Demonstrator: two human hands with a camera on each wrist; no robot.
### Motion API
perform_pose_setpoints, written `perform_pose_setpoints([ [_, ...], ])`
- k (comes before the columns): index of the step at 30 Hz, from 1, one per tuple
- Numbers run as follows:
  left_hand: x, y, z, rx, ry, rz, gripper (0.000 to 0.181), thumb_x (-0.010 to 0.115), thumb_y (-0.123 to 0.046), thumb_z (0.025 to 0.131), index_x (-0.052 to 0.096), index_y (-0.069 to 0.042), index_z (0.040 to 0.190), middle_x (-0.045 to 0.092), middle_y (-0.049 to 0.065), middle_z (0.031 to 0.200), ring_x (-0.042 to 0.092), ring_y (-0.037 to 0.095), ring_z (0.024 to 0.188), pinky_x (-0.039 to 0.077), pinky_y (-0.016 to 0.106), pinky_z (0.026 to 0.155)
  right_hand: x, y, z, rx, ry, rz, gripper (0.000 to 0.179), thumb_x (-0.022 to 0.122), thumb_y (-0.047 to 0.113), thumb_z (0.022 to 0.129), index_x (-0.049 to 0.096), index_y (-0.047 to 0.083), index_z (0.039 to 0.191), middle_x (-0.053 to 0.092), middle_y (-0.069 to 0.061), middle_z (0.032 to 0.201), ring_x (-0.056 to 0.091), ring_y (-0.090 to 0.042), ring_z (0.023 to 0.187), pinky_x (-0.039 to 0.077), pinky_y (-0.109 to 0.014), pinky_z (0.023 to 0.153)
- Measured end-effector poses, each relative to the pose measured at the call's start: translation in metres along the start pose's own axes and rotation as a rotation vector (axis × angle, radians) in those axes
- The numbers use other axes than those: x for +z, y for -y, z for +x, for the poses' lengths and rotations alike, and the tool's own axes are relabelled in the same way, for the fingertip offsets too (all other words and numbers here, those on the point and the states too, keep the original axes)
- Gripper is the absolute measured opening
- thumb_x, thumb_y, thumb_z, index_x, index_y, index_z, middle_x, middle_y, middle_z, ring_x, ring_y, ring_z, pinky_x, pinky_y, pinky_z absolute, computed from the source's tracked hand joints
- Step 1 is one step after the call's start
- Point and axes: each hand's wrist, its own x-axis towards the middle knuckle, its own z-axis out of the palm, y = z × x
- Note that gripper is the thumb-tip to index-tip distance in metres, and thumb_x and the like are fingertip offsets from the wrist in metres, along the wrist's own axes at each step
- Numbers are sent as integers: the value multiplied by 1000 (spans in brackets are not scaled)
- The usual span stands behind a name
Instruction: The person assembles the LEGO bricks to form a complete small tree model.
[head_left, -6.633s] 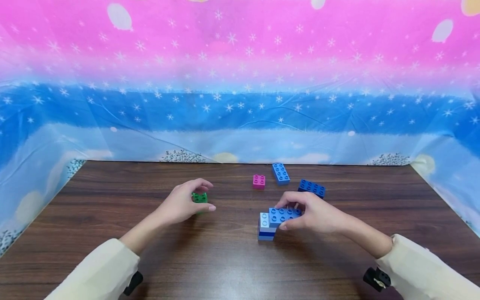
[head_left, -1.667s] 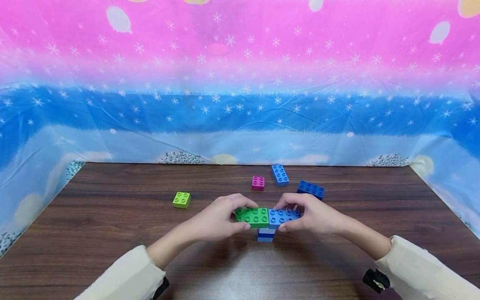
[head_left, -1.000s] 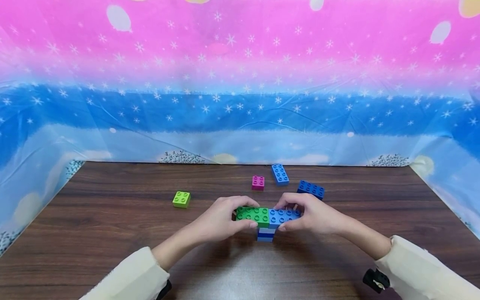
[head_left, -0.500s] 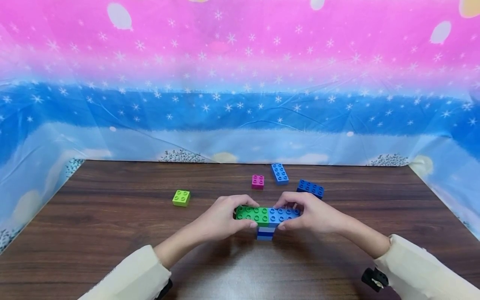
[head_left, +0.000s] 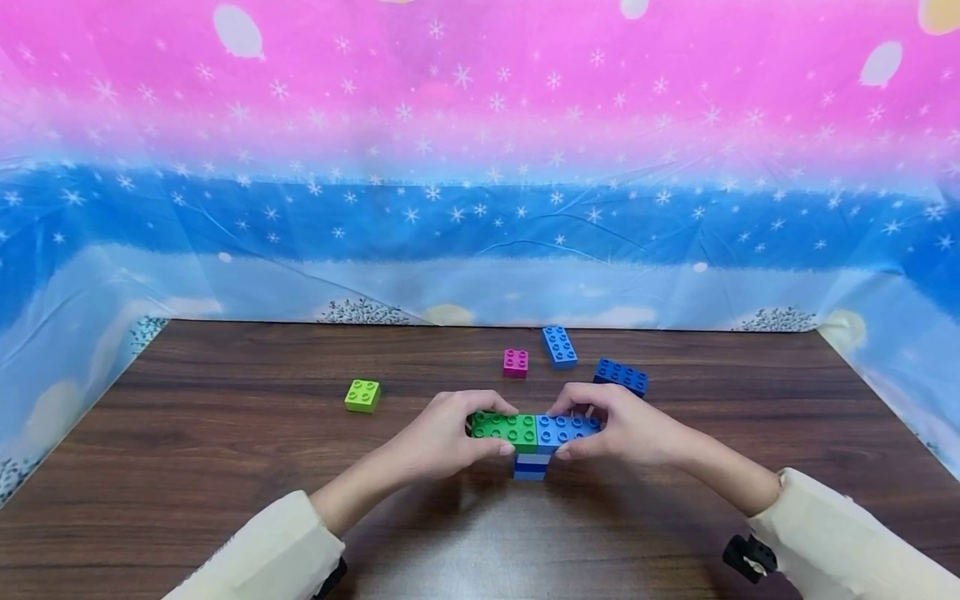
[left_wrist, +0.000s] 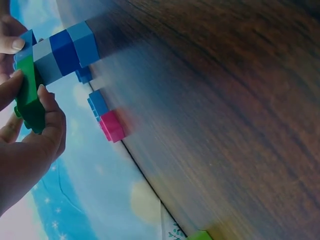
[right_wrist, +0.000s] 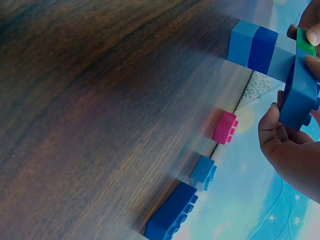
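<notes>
My left hand (head_left: pixel 442 437) grips a green building brick (head_left: pixel 505 432) between thumb and fingers at its left end. A light blue brick (head_left: pixel 567 432) sits end to end with it, pinched at the front and back by my right hand (head_left: pixel 637 427). Both bricks rest on top of a short upright stack (head_left: pixel 530 468), each overhanging to its own side. In the left wrist view the stack shows a pale blue brick (left_wrist: pixel 46 62), a dark blue brick (left_wrist: pixel 65 52) and a mid-blue brick (left_wrist: pixel 83 44) standing on the table.
Beyond the hands lie a pink brick (head_left: pixel 516 363), a long blue brick (head_left: pixel 559 347) and a navy brick (head_left: pixel 621 377), the last close behind my right hand. A lime brick (head_left: pixel 363 396) lies left on the wooden table (head_left: pixel 225 433). A patterned cloth (head_left: pixel 480 225) hangs behind.
Since the oldest frame, my left hand has lifted the green brick off the lime one and carried it right onto the stack, against the light blue brick. Over the last second both hands stay nearly still.
</notes>
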Motion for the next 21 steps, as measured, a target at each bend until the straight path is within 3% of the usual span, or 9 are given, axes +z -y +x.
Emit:
perform_pose_setpoints([
  [14, -1, -2, 2, -33, 3, -16, 28, 70, -12, 81, 63, -10, 108, 63, 3, 103, 57, 13, 87, 47, 29, 73, 0, 0, -1, 5, -4, -17, 28, 71, 26, 79, 59, 18, 104, 56, 1, 96, 51, -19, 86, 45, -30, 71],
  [21, 0, 0, 1, -15, 6, -5, 29, 69, -14, 81, 63, -9, 109, 63, 2, 102, 56, 10, 84, 47, 27, 72, 1, 1, -3, 22, -1, -16, 30, 70, 28, 81, 58, 18, 106, 55, 1, 97, 50, -19, 88, 45, -31, 74],
])
